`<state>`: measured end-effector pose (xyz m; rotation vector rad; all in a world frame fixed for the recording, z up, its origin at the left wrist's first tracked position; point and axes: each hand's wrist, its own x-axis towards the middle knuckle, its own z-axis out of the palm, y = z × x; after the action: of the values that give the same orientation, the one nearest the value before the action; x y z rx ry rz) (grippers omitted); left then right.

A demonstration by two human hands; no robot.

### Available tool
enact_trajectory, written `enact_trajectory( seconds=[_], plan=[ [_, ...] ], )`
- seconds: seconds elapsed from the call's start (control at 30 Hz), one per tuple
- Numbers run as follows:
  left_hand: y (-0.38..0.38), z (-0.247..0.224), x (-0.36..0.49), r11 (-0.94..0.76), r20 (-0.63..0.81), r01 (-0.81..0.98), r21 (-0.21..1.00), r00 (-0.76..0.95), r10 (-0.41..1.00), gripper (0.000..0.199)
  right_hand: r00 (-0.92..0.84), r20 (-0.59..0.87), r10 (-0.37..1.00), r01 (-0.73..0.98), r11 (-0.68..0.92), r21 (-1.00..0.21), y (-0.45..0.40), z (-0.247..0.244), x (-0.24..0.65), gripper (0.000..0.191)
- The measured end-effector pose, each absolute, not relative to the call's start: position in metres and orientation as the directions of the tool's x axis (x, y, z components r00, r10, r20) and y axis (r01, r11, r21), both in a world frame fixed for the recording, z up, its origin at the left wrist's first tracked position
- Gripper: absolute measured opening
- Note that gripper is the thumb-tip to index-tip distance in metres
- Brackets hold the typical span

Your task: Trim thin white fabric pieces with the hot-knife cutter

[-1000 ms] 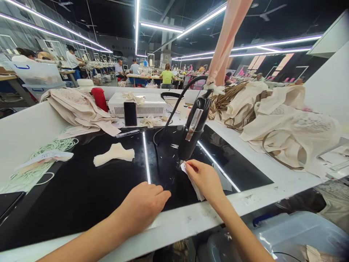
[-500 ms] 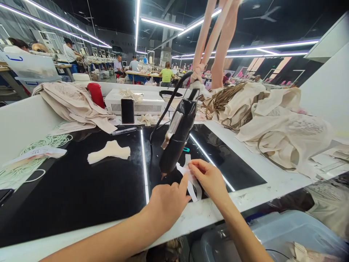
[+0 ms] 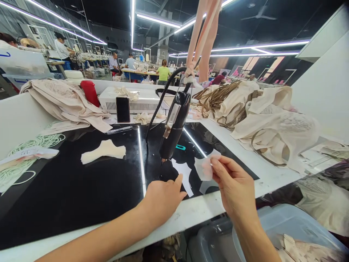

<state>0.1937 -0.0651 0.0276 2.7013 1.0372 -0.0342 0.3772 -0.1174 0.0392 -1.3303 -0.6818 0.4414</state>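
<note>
My left hand (image 3: 160, 200) rests low over the black board (image 3: 109, 189), its index fingertip on a white cut-out piece (image 3: 184, 175) with curved edges; thumb and index are apart. Between the thumb and fingers of my right hand (image 3: 231, 178) is a thin translucent piece (image 3: 203, 169), lifted off the board. A black corded tool (image 3: 176, 123) with a copper-coloured tip hangs just beyond my left hand, tied to pink straps (image 3: 203, 40). To the left lies a cream stack of cut pieces (image 3: 103, 151).
A small teal tool (image 3: 180, 147) lies behind the white piece. Beige garments (image 3: 272, 123) are heaped at right, more fabric (image 3: 68, 102) at left. A phone (image 3: 123, 110) stands against a white box (image 3: 147, 105). Plastic bins (image 3: 289, 214) sit below the table edge. Several people work farther back.
My right hand has moved right and up, taking the translucent piece away from the white piece. My left hand stays on the white piece. The view has shifted slightly.
</note>
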Motion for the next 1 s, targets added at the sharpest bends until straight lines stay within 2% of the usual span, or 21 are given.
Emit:
enact_trajectory(
  seconds=[0.07,0.13,0.2,0.23,0.3,0.33,0.4,0.47,0.53,0.6,0.63,0.7,0.83,0.93,1.0],
  plan=[
    [-0.062,0.028,0.178,-0.678,-0.087,0.635,0.371,0.75,0.655,0.049,0.715,0.198,0.67,0.074,0.208,-0.975,-0.121,0.039,0.366,0.039],
    [-0.058,0.027,0.159,-0.537,-0.099,0.571,0.621,0.737,0.669,0.043,0.685,0.208,0.698,0.078,0.214,-0.974,-0.124,0.036,0.35,0.037],
    [-0.055,0.027,0.141,-0.22,-0.239,0.497,0.84,0.702,0.671,0.047,0.651,0.241,0.719,0.137,0.201,-0.97,-0.126,0.03,0.332,0.033],
    [-0.054,0.028,0.132,-0.023,-0.325,0.448,0.894,0.682,0.655,0.053,0.627,0.266,0.732,0.188,0.188,-0.964,-0.127,0.026,0.322,0.031],
    [-0.051,0.032,0.117,0.324,-0.453,0.317,0.891,0.654,0.606,0.064,0.54,0.331,0.774,0.312,0.181,-0.933,-0.128,0.018,0.301,0.023],
    [-0.05,0.034,0.111,0.441,-0.482,0.243,0.864,0.653,0.584,0.068,0.463,0.38,0.801,0.378,0.209,-0.902,-0.128,0.013,0.291,0.018],
    [-0.047,0.038,0.1,0.569,-0.498,0.127,0.813,0.658,0.565,0.07,0.241,0.514,0.823,0.492,0.353,-0.796,-0.128,0.002,0.275,0.015],
    [-0.045,0.038,0.091,0.595,-0.504,0.085,0.799,0.633,0.587,0.063,0.016,0.662,0.749,0.552,0.545,-0.631,-0.127,-0.007,0.263,0.025],
    [-0.043,0.035,0.085,0.546,-0.492,0.098,0.832,0.586,0.644,0.05,-0.132,0.757,0.64,0.567,0.675,-0.472,-0.126,-0.014,0.257,0.029],
    [-0.043,0.031,0.081,0.483,-0.465,0.126,0.867,0.557,0.689,0.041,-0.206,0.782,0.589,0.573,0.72,-0.391,-0.127,-0.016,0.257,0.025],
    [-0.043,0.03,0.079,0.464,-0.456,0.136,0.875,0.553,0.697,0.038,-0.218,0.775,0.593,0.575,0.72,-0.389,-0.128,-0.015,0.259,0.023],
    [-0.044,0.031,0.077,0.456,-0.453,0.147,0.878,0.563,0.691,0.037,-0.174,0.738,0.652,0.587,0.67,-0.454,-0.129,-0.011,0.265,0.022],
    [-0.044,0.037,0.074,0.428,-0.447,0.193,0.883,0.623,0.642,0.039,0.039,0.545,0.838,0.573,0.428,-0.699,-0.127,-0.004,0.276,0.029],
    [-0.043,0.044,0.071,0.389,-0.436,0.227,0.893,0.65,0.622,0.043,0.031,0.401,0.915,0.471,0.341,-0.814,-0.123,-0.002,0.276,0.029],
    [-0.041,0.046,0.068,0.356,-0.435,0.26,0.898,0.647,0.626,0.047,0.015,0.336,0.942,0.438,0.296,-0.849,-0.123,-0.002,0.273,0.025]
  ],
)
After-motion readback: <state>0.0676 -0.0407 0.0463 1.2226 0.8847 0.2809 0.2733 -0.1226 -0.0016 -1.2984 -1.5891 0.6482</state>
